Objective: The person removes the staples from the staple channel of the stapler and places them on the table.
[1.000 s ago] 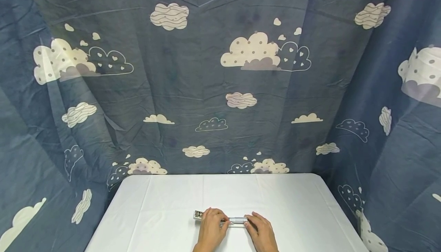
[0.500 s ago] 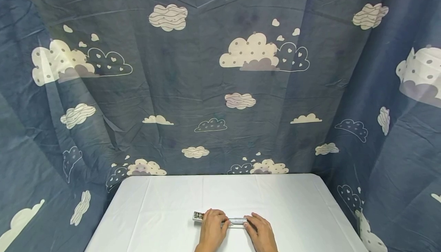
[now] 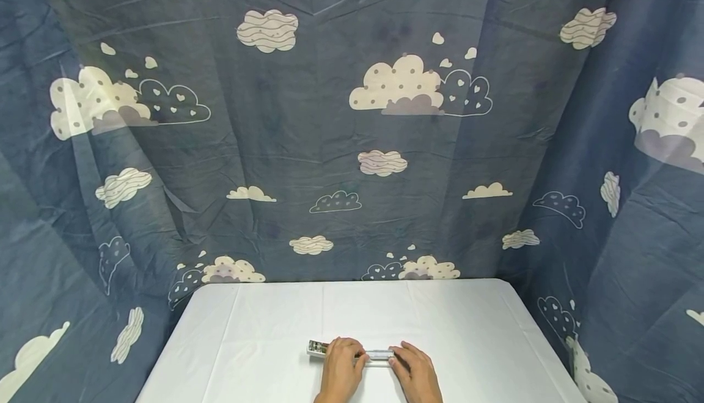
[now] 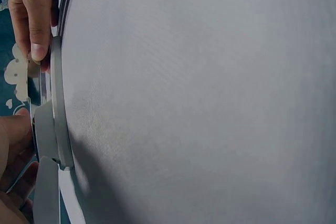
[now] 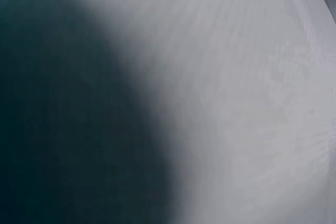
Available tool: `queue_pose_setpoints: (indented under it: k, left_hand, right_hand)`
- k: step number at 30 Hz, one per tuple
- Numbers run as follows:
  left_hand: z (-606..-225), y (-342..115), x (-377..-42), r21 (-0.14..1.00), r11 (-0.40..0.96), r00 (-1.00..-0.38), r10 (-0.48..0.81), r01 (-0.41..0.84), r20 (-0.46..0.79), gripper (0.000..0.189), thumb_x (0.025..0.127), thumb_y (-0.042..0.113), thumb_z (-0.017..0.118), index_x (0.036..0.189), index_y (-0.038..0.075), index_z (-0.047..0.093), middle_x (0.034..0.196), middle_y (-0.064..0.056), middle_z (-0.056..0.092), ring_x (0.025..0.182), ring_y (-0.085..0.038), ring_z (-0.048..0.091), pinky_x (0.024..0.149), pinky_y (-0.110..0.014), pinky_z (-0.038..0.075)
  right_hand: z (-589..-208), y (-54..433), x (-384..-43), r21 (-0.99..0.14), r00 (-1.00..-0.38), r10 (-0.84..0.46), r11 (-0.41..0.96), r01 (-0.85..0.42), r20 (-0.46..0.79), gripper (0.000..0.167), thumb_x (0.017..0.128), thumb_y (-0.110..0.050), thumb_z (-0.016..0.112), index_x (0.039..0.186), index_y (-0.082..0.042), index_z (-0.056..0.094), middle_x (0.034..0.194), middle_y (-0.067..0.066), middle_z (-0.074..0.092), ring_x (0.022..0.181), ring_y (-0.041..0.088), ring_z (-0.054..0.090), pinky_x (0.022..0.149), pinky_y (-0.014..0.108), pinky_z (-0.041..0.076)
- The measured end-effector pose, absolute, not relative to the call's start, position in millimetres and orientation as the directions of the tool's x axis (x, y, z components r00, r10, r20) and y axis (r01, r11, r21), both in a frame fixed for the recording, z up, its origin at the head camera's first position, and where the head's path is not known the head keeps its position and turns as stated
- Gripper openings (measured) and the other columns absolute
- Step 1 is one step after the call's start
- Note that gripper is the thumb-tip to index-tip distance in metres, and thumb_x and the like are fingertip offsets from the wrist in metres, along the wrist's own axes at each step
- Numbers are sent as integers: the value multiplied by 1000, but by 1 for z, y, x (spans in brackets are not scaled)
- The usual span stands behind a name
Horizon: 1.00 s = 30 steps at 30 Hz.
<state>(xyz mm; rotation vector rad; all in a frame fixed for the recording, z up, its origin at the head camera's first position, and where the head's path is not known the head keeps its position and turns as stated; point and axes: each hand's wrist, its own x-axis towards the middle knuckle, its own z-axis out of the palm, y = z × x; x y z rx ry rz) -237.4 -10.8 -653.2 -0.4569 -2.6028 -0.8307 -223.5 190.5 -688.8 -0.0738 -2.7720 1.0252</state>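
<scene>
A pale grey stapler (image 3: 379, 363) lies crosswise near the front of the white table, its cover swung back to the left. The cover's open metal-lined end (image 3: 317, 348) sticks out past my left hand (image 3: 342, 366), which grips the stapler around its hinge part. At the other end, my right hand (image 3: 415, 369) pinches the tip of the metal staple channel (image 3: 379, 353) between thumb and fingers. The left wrist view shows the grey body (image 4: 46, 135) side-on, with the right thumb (image 4: 38, 51) on the channel's end. Whether staples sit in the channel, I cannot tell.
A white cloth-covered table (image 3: 264, 323) spreads out beneath both hands, with rounded far corners. Dark blue curtains (image 3: 286, 146) printed with clouds hang behind it and on both sides. Mostly white cloth (image 5: 252, 103) and a dark shadow fill the right wrist view.
The head view has shifted very slightly, the scene sitting a little lower in it. Both hands keep almost the same hold on the stapler.
</scene>
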Motion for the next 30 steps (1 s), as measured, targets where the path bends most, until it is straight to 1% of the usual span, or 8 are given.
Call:
queue_pose_setpoints:
  k: [8, 15, 19, 24, 30]
  left_hand:
    - [-650, -7, -237, 540, 745, -889, 154, 391, 431, 9, 82, 18, 84, 84, 19, 75, 90, 9, 73, 97, -14, 69, 104, -51, 48]
    - [-651, -2, -237, 567, 732, -899, 142, 377, 415, 9, 84, 22, 83, 84, 21, 75, 86, 12, 70, 91, -11, 67, 103, -50, 49]
    - [-653, -1, -238, 575, 734, -906, 132, 363, 403, 8, 85, 24, 83, 84, 21, 75, 84, 12, 69, 88, -8, 66, 102, -48, 49]
    - [-651, 0, -239, 599, 716, -908, 119, 360, 403, 8, 84, 21, 83, 83, 20, 76, 83, 12, 70, 87, -9, 67, 102, -49, 49]
    - [-649, 1, -240, 627, 699, -918, 110, 344, 380, 6, 85, 20, 82, 83, 19, 77, 83, 11, 70, 89, -11, 68, 103, -52, 49]
  right_hand:
    - [-690, 193, -223, -654, -978, 111, 756, -32, 177, 30, 94, -40, 72, 120, -23, 75, 136, 11, 68, 129, 40, 59, 107, 64, 45]
    - [-694, 193, -223, -662, -975, 111, 748, -47, 194, 29, 93, -39, 73, 118, -25, 75, 133, 9, 70, 128, 38, 61, 108, 64, 45]
    - [-693, 192, -222, -658, -973, 92, 750, -70, 209, 29, 94, -40, 72, 117, -24, 76, 132, 11, 70, 127, 39, 61, 107, 64, 45]
    - [-691, 191, -222, -660, -975, 104, 750, -52, 195, 29, 94, -40, 72, 117, -24, 76, 133, 11, 70, 127, 40, 61, 106, 64, 45]
    - [-690, 191, -222, -658, -976, 115, 752, -37, 187, 29, 94, -40, 72, 118, -24, 76, 133, 10, 70, 128, 39, 60, 107, 64, 45]
